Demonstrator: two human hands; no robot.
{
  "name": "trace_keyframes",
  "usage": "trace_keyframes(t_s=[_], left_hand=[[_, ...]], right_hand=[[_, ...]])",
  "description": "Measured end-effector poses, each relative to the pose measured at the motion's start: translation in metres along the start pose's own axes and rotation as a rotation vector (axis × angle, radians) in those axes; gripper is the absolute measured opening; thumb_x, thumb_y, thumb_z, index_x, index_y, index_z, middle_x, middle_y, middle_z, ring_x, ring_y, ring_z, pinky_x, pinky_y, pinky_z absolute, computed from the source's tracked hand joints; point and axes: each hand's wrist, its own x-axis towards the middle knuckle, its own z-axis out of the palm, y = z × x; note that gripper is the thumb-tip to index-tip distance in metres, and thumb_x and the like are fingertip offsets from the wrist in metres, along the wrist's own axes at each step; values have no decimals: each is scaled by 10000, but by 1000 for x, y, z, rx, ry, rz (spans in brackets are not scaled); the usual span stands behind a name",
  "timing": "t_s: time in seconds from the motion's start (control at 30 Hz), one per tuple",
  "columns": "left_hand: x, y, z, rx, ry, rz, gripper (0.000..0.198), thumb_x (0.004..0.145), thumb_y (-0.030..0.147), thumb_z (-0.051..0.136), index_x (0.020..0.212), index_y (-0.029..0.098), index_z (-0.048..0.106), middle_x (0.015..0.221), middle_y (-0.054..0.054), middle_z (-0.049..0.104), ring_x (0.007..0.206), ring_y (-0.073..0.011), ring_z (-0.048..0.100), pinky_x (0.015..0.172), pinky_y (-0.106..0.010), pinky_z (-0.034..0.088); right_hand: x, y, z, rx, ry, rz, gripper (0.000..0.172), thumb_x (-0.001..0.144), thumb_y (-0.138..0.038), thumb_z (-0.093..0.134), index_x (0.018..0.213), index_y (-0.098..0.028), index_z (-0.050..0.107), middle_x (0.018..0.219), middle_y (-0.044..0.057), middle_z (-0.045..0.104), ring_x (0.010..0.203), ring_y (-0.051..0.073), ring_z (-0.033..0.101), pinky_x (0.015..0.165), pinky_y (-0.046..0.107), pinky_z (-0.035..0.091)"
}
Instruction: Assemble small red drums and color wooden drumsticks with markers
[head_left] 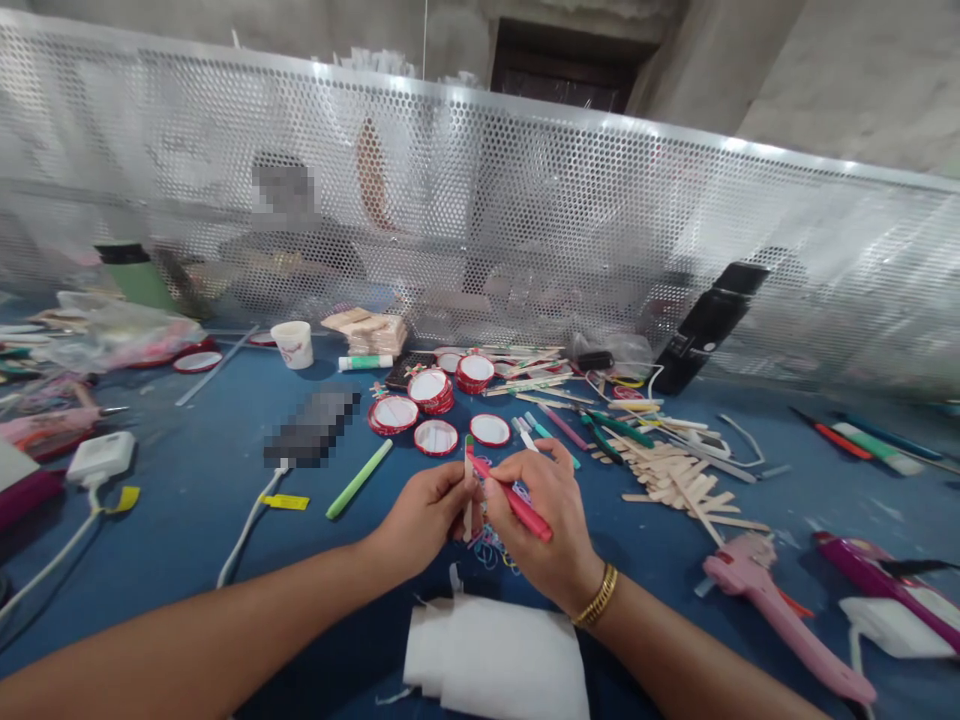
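Note:
My left hand [424, 515] pinches a thin wooden craft stick [468, 492] and holds it upright over the blue table. My right hand [546, 520], with a gold bracelet on the wrist, grips a red marker pen [517, 503] like a pencil, its tip touching the stick near the top. Both hands are closed and meet at the middle of the view. Small coloured rubber bands [491, 548] lie on the table just beneath them.
Red-rimmed round lids [435, 436] and a green pen [360, 479] lie beyond the hands. A pile of wooden sticks [679, 480] and pliers [611, 432] sit right. A pink glue gun [780, 610] lies near right, white fabric [499, 660] in front. A perforated metal screen [525, 220] walls the back, with a person behind it.

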Motion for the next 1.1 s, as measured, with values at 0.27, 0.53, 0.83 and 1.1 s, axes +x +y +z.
trace_keyframes(t_s=[0.27, 0.53, 0.83, 1.1], left_hand=[[0, 1, 0, 30, 12, -3, 486, 803, 640, 601, 661, 184, 514, 514, 17, 552, 435, -81, 418, 403, -208, 255], [2, 2, 0, 16, 34, -15, 524, 754, 685, 629, 657, 181, 527, 496, 30, 536, 429, -78, 416, 391, -203, 256], [1, 1, -1, 31, 55, -19, 516, 755, 672, 644, 689, 168, 555, 533, 20, 557, 435, -79, 439, 392, -202, 269], [2, 2, 1, -16, 19, -4, 505, 754, 654, 657, 657, 171, 546, 507, 31, 533, 429, -73, 418, 392, -200, 257]], right_hand=[[0, 0, 1, 17, 7, -4, 96, 883, -164, 567, 805, -213, 544, 705, -45, 627, 668, 133, 613, 1001, 444, 344], [1, -1, 1, 16, 13, -3, 92, 878, -167, 572, 802, -212, 548, 703, -46, 628, 668, 133, 616, 995, 441, 344], [3, 3, -2, -41, 88, 11, 104, 880, -155, 567, 794, -213, 558, 697, -40, 638, 646, 137, 609, 967, 443, 368], [1, 1, 0, 16, 20, -18, 88, 878, -170, 582, 813, -219, 549, 703, -53, 628, 667, 132, 616, 983, 434, 355]])
